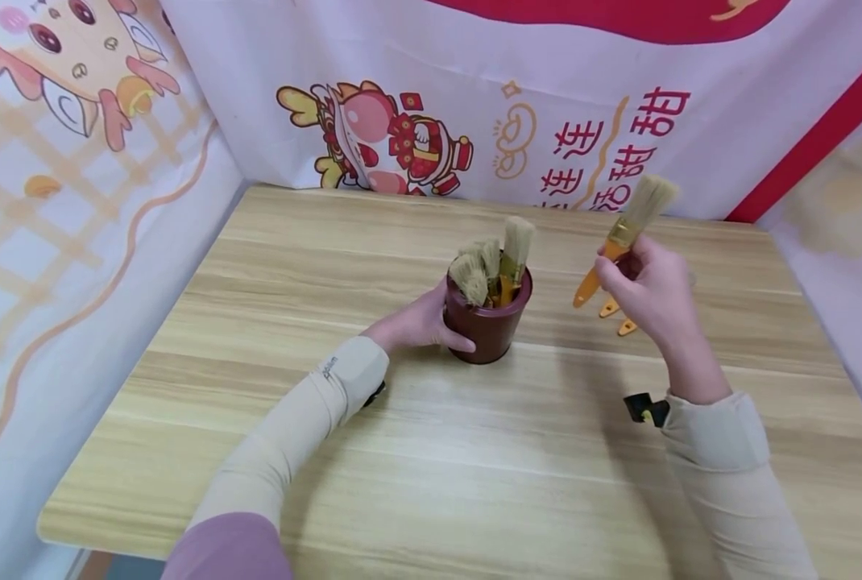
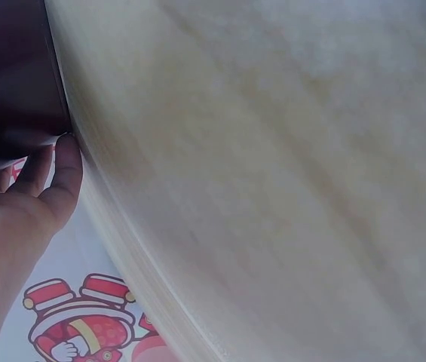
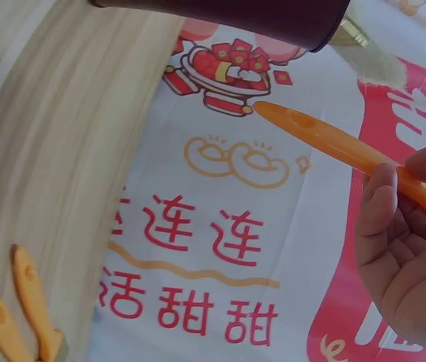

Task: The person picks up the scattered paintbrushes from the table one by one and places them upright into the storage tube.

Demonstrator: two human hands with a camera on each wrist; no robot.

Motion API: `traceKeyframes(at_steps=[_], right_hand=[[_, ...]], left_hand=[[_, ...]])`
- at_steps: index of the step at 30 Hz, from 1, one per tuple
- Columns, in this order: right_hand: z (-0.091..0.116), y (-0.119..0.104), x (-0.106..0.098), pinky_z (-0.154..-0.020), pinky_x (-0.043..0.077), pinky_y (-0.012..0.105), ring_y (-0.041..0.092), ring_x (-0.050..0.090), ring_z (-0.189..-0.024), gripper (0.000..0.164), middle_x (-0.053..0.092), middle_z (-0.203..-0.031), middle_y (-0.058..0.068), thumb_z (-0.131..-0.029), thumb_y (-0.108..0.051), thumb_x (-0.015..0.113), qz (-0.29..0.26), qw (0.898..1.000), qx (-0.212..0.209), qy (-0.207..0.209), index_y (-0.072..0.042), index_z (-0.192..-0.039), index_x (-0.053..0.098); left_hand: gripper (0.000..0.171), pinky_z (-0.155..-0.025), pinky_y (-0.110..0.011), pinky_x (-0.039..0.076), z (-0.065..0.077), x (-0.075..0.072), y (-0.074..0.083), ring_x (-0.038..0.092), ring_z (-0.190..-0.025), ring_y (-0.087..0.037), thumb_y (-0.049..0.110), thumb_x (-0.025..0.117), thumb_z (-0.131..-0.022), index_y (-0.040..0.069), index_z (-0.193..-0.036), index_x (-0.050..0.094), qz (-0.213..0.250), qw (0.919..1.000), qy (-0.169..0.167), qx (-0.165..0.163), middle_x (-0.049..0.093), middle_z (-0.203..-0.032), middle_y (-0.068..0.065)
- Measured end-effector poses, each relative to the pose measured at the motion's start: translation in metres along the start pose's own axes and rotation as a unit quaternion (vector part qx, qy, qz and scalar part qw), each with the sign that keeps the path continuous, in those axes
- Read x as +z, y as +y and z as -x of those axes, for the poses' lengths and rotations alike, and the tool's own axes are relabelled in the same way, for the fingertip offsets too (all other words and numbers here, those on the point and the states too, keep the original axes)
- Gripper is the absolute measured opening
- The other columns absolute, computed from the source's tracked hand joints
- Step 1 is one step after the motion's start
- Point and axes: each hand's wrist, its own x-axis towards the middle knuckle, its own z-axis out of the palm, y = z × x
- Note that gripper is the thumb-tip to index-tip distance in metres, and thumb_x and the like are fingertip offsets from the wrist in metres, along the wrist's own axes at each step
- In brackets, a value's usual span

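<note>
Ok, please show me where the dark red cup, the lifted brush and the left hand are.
dark red cup (image 1: pixel 489 326), head view, front wall.
lifted brush (image 1: pixel 648 201), head view, bristles.
left hand (image 1: pixel 412 322), head view, back of hand.

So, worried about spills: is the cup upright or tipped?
Upright: the cup stands on the table, brushes sticking up, left hand holding it.

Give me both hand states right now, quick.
Left hand: grips the dark red pot on the table.
Right hand: holds an orange-handled brush raised, bristles up.
</note>
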Motion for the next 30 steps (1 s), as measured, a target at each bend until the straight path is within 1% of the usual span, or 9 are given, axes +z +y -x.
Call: traceKeyframes(at_steps=[2, 5, 9, 12, 16, 19, 22, 25, 30], right_hand=[[-0.001, -0.004, 0.0, -0.047, 0.04, 0.016, 0.004, 0.049, -0.059, 0.021, 0.065, -0.086, 0.019, -0.093, -0.017, 0.058, 0.007, 1.0, -0.011, -0.009, 0.002, -0.101, 0.061], [-0.004, -0.01, 0.0, -0.046, 0.039, 0.018, 0.006, 0.049, -0.058, 0.019, 0.065, -0.085, 0.019, -0.094, -0.015, 0.058, 0.009, 0.999, -0.032, -0.034, 0.002, -0.102, 0.061], [-0.006, -0.016, 0.001, -0.048, 0.042, 0.016, 0.001, 0.052, -0.061, 0.016, 0.066, -0.087, 0.021, -0.095, -0.01, 0.059, -0.002, 0.996, -0.063, -0.067, 0.004, -0.104, 0.06], [-0.006, -0.02, 0.001, -0.053, 0.045, 0.012, -0.004, 0.055, -0.065, 0.018, 0.067, -0.092, 0.024, -0.095, -0.007, 0.059, -0.017, 0.993, -0.081, -0.08, 0.006, -0.107, 0.06], [-0.005, -0.029, -0.002, -0.061, 0.047, 0.006, -0.008, 0.056, -0.07, 0.02, 0.067, -0.1, 0.026, -0.094, -0.004, 0.059, -0.038, 0.992, -0.088, -0.086, 0.008, -0.11, 0.06], [-0.004, -0.036, -0.001, -0.063, 0.047, 0.006, -0.009, 0.056, -0.071, 0.019, 0.067, -0.1, 0.025, -0.093, -0.002, 0.06, -0.043, 0.989, -0.106, -0.091, 0.007, -0.11, 0.061], [-0.003, -0.044, 0.002, -0.064, 0.048, 0.007, -0.007, 0.057, -0.072, 0.018, 0.068, -0.098, 0.024, -0.092, -0.001, 0.061, -0.042, 0.985, -0.137, -0.096, 0.006, -0.108, 0.062], [-0.003, -0.051, 0.005, -0.062, 0.046, 0.007, -0.005, 0.056, -0.07, 0.015, 0.068, -0.094, 0.022, -0.09, 0.001, 0.063, -0.04, 0.982, -0.163, -0.088, 0.005, -0.105, 0.063], [-0.005, -0.061, 0.011, -0.06, 0.046, 0.009, -0.004, 0.054, -0.067, 0.013, 0.068, -0.09, 0.019, -0.09, 0.0, 0.064, -0.03, 0.981, -0.171, -0.084, 0.005, -0.101, 0.063]], left_hand=[[0.116, -0.119, -0.037, 0.025, -0.001, -0.001, 0.0, 0.035, -0.14, -0.016, 0.018, 0.089, -0.067, 0.022, -0.151, 0.01, -0.003, 1.0, 0.001, 0.001, 0.037, -0.151, -0.002], [0.117, -0.119, -0.037, 0.025, 0.0, -0.001, -0.001, 0.035, -0.14, -0.017, 0.019, 0.089, -0.067, 0.022, -0.152, 0.009, -0.006, 1.0, 0.003, -0.002, 0.036, -0.152, -0.001], [0.116, -0.119, -0.037, 0.025, 0.002, -0.001, -0.003, 0.035, -0.14, -0.016, 0.022, 0.09, -0.066, 0.022, -0.151, 0.01, -0.008, 0.9999, 0.006, -0.013, 0.036, -0.151, 0.0], [0.116, -0.119, -0.037, 0.025, 0.002, -0.001, -0.002, 0.035, -0.14, -0.015, 0.021, 0.09, -0.066, 0.023, -0.151, 0.011, -0.008, 0.9998, 0.009, -0.014, 0.037, -0.151, 0.0], [0.116, -0.119, -0.037, 0.025, 0.001, -0.003, 0.001, 0.035, -0.14, -0.016, 0.021, 0.09, -0.066, 0.023, -0.152, 0.011, -0.015, 0.9998, 0.007, -0.011, 0.037, -0.152, -0.001], [0.117, -0.119, -0.037, 0.025, 0.0, -0.004, 0.002, 0.035, -0.141, -0.016, 0.022, 0.09, -0.066, 0.023, -0.152, 0.011, -0.019, 0.9997, 0.003, -0.014, 0.037, -0.151, -0.001], [0.117, -0.119, -0.037, 0.025, 0.0, -0.003, 0.002, 0.035, -0.14, -0.016, 0.021, 0.09, -0.065, 0.022, -0.151, 0.011, -0.018, 0.9997, 0.002, -0.017, 0.037, -0.151, -0.002], [0.116, -0.119, -0.036, 0.025, 0.0, -0.003, 0.001, 0.036, -0.14, -0.016, 0.02, 0.09, -0.065, 0.022, -0.151, 0.012, -0.018, 0.9997, 0.002, -0.016, 0.038, -0.15, -0.001], [0.115, -0.119, -0.036, 0.025, 0.0, -0.001, 0.0, 0.037, -0.139, -0.017, 0.019, 0.09, -0.065, 0.021, -0.151, 0.014, -0.014, 0.9998, 0.004, -0.012, 0.039, -0.149, -0.003]])
